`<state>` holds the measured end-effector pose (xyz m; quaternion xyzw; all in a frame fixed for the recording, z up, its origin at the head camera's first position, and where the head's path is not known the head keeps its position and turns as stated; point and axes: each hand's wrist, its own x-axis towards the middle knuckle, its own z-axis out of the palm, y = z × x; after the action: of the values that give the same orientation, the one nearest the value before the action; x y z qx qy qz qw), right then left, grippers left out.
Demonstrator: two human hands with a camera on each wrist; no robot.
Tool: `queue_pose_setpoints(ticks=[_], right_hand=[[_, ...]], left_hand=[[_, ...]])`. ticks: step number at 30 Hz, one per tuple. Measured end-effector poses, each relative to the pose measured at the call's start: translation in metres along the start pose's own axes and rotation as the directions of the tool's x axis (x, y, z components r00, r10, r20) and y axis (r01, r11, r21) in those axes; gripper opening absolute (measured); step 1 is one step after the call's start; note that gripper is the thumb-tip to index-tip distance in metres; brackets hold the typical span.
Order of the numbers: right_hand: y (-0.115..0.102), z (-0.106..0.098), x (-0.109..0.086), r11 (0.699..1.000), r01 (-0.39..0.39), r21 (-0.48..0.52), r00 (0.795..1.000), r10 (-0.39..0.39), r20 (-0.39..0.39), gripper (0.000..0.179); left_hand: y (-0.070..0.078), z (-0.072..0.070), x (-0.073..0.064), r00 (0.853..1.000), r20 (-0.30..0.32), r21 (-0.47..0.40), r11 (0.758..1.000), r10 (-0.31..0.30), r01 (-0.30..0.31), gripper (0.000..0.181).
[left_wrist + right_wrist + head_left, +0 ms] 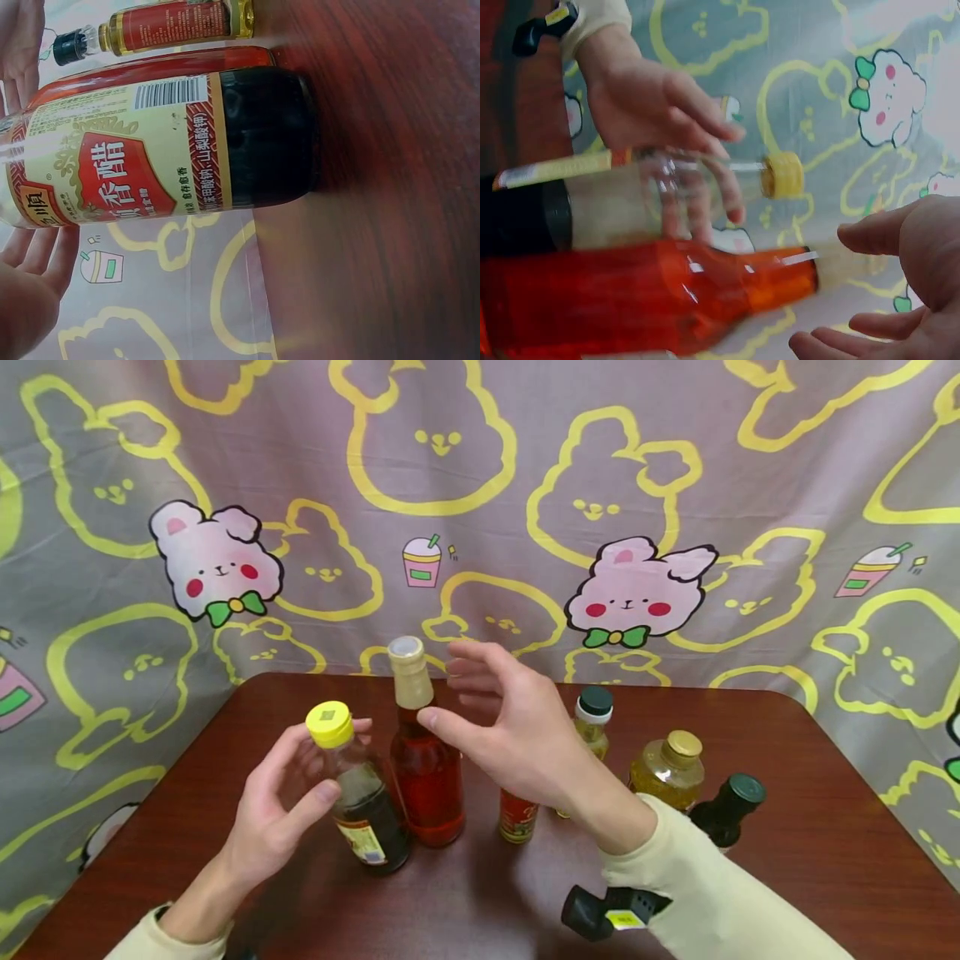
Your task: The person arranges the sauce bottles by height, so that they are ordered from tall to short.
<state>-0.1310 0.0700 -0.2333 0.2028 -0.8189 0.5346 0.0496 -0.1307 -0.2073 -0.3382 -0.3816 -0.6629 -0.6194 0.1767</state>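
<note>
A vinegar bottle (367, 814) with a yellow cap and dark liquid stands upright at the left of the group. My left hand (273, 810) is spread around its upper part, thumb on the near side and fingers behind. In the left wrist view, the bottle's red and cream label (165, 150) faces the camera. Just behind and to the right stands a taller bottle of red liquid (431, 781), its neck wrapped in beige. My right hand (521, 727) hovers beside that neck, fingers extended, thumb apart from the fingers, holding nothing.
Partly behind my right forearm stand a small red-labelled bottle (517, 814), a dark-green-capped bottle (594, 735), a gold-capped oil bottle (663, 774) and a dark bottle (723, 814). A patterned curtain (480, 543) hangs behind the brown table (450, 918).
</note>
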Motion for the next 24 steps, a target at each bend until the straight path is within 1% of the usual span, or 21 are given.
queue_pose_setpoints(ticks=[2,6,8,12,15,21,24], right_hand=[[0.000,0.009,-0.001,1.000,-0.002,0.006,1.000,0.002,-0.009,0.066],[0.004,0.026,-0.005,0.998,-0.016,0.068,1.000,0.017,-0.011,0.071],[0.007,0.035,-0.007,0.997,-0.017,0.078,1.000,0.018,-0.010,0.074],[0.015,0.047,-0.012,0.999,-0.043,0.008,0.999,0.043,-0.028,0.077],[0.022,0.054,-0.015,0.996,-0.076,-0.048,0.996,0.074,-0.049,0.076],[0.033,0.062,-0.019,0.991,-0.120,-0.066,0.992,0.116,-0.054,0.077],[0.038,0.064,-0.020,0.989,-0.134,-0.066,0.990,0.130,-0.058,0.078]], left_hand=[[0.000,-0.001,-0.001,1.000,0.005,0.009,1.000,-0.005,0.005,0.059],[-0.001,-0.002,-0.003,1.000,0.013,0.030,0.999,-0.014,0.014,0.064],[-0.002,-0.003,-0.005,1.000,0.016,0.037,0.999,-0.015,0.014,0.066],[-0.004,-0.003,-0.007,1.000,0.017,0.058,0.998,-0.019,0.017,0.068],[-0.006,-0.003,-0.007,1.000,0.021,0.067,0.998,-0.016,0.015,0.069],[-0.010,-0.004,-0.007,0.999,0.030,0.035,0.999,0.011,-0.012,0.071],[-0.011,-0.004,-0.009,0.999,0.034,0.025,1.000,0.009,-0.010,0.072]])
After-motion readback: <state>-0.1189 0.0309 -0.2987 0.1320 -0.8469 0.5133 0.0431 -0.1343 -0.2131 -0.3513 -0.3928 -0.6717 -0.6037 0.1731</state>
